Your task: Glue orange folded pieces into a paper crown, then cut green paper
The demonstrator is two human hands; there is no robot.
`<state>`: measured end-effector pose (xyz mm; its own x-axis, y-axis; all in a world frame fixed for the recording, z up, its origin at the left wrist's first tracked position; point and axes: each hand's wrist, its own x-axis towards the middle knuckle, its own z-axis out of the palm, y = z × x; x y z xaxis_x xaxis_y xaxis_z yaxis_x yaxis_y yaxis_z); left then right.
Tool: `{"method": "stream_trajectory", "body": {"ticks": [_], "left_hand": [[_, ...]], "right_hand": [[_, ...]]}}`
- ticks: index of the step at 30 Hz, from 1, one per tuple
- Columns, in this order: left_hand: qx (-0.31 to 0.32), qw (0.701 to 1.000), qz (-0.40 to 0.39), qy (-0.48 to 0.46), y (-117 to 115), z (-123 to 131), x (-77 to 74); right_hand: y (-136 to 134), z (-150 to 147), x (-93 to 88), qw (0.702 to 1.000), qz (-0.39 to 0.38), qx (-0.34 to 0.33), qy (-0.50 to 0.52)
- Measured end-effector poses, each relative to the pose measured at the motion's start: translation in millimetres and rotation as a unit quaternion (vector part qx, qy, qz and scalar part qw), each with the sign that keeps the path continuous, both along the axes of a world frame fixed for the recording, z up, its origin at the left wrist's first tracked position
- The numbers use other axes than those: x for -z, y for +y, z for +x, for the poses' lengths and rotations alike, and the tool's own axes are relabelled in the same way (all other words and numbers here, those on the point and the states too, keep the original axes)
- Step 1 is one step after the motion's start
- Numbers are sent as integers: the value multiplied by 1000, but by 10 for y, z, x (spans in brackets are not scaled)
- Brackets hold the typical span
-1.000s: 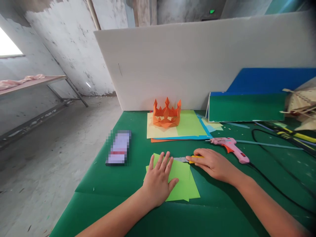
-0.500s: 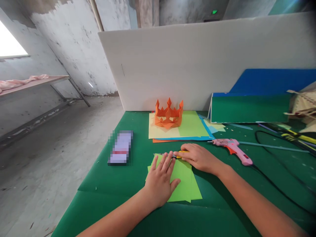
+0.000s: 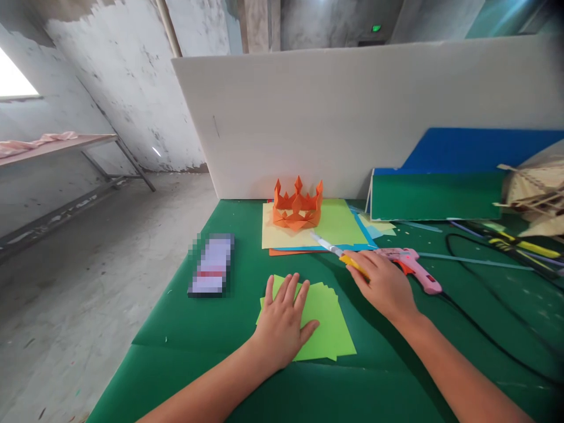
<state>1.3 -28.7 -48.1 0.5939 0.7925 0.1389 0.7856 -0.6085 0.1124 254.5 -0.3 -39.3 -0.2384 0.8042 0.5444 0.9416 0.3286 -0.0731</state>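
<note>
Green paper sheets (image 3: 324,320) lie in an uneven stack on the green table (image 3: 211,364). My left hand (image 3: 282,326) rests flat on them with its fingers spread. My right hand (image 3: 383,285) is closed around the yellow handle of a utility knife (image 3: 352,262), whose long blade points up and left. The knife is held above the table, apart from the green stack. Beyond it, an orange paper crown (image 3: 298,205) stands on larger sheets of coloured paper (image 3: 282,238).
A pink glue gun (image 3: 420,273) lies by my right hand, its black cord trailing right. A phone-like pixelated object (image 3: 214,264) lies at left. A green board (image 3: 434,195) leans against the white panel (image 3: 286,117) behind. Yellow-handled tools (image 3: 533,247) sit far right.
My right hand has lifted the knife off the green sheets and moved it right, away from my left hand. The left hand stays flat on the stack. The view shifts slightly.
</note>
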Motion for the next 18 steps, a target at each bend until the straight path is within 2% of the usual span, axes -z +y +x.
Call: {"method": "stream_trajectory", "body": {"ticks": [3,6,10,14,18], "left_hand": [[0,999,-35,-32,16,-26,-67],[28,996,-62,-52,35,-82,-113],[67,991,-98,-54,50,-134,-150],[58,989,-121,-59,50,-110,-214],[48,988,-133,-61,51,-87,-258]], "right_hand": [[-4,52,-21,996,30,80,-11],[6,37,-54,993,46,107,-31],[-98,-60,-25,998,32,50,-17],[-274,-189,48,998,-40,-21,32],[-340,-307,77,987,-112,-71,93]]}}
